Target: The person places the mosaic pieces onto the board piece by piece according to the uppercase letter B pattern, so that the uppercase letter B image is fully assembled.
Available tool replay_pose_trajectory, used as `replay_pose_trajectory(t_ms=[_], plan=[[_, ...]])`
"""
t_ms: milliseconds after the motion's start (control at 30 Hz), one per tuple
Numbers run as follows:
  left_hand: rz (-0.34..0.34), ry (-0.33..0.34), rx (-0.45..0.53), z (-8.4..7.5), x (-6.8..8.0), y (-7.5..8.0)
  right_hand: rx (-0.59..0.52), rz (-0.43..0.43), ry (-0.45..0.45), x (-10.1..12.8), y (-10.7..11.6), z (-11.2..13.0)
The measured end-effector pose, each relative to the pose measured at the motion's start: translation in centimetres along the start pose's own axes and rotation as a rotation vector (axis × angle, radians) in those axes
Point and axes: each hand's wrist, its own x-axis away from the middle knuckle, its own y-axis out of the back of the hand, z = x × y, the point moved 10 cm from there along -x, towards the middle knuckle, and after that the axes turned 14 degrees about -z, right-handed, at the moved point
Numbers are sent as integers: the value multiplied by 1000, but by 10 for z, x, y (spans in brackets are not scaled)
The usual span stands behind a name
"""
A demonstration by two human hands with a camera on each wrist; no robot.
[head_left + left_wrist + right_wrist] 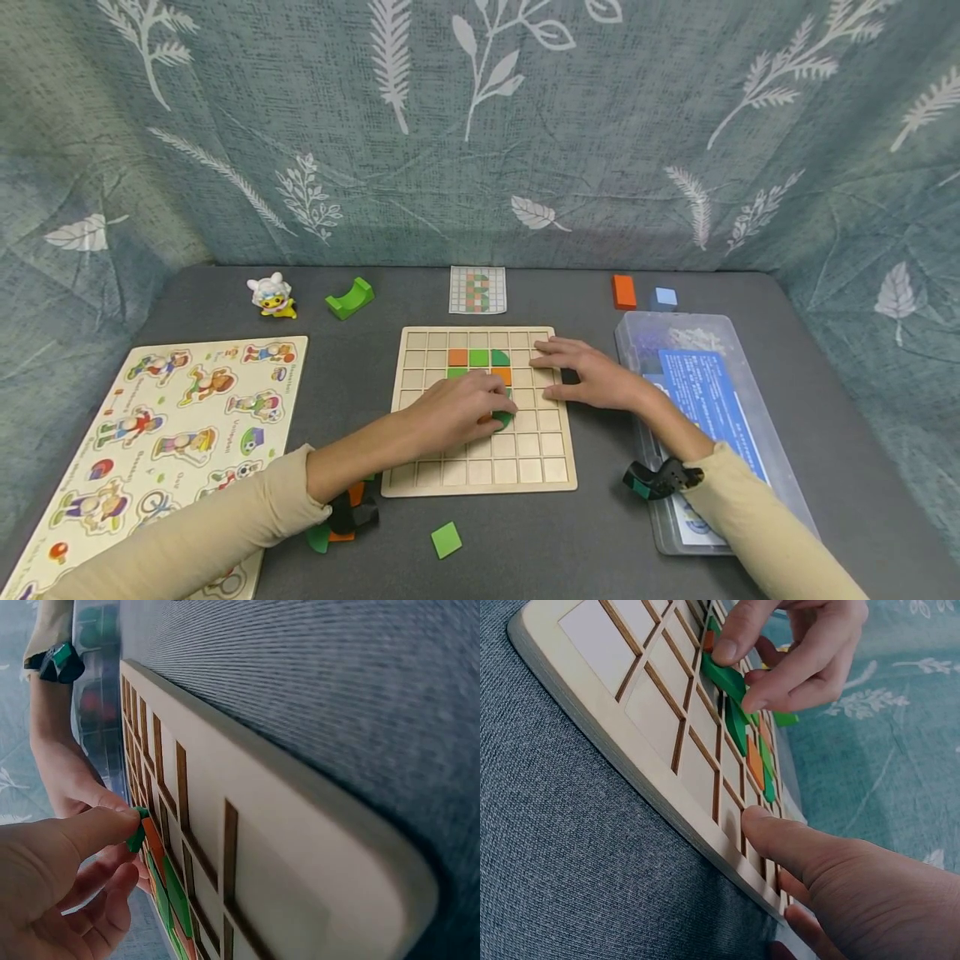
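The grid board (480, 483) is lying flat on the grey table (585, 550), in the middle, between a picture puzzle (172, 417) on the left and a clear box (705, 333) on the right. It is looking like pale wood, stiff and light, with shallow square cells, so it is probably sliding easily unless a hand is holding it down. The right hand (592, 377) is doing this: its fingers are lying spread and flat on the right side of the board, pressing on it and holding nothing. The left hand (457, 410) is resting over the middle cells, and its thumb and fingers are pinching a small green tile (137, 834) by its edges, touching the board. This tile seems thin, hard, light and smooth; I think it is best held at two opposite edges, since it could slip. Orange and green tiles (478, 357) are already sitting in the upper cells. One loose green tile (446, 539) is lying on the table near the board's front edge.
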Motion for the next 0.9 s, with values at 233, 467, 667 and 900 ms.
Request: replay_pose_trajectory(t_ms=[233,467,667,900], plan=[[1,9,16,-1,0,2,10,0,6,0,1,3],[11,82,198,6,-6,5,9,-4,8,0,2,4],[8,64,265,7,-6,3,9,-2,16,0,1,4],[10,83,268,7,-3,0,-1,-1,16,0,1,1]])
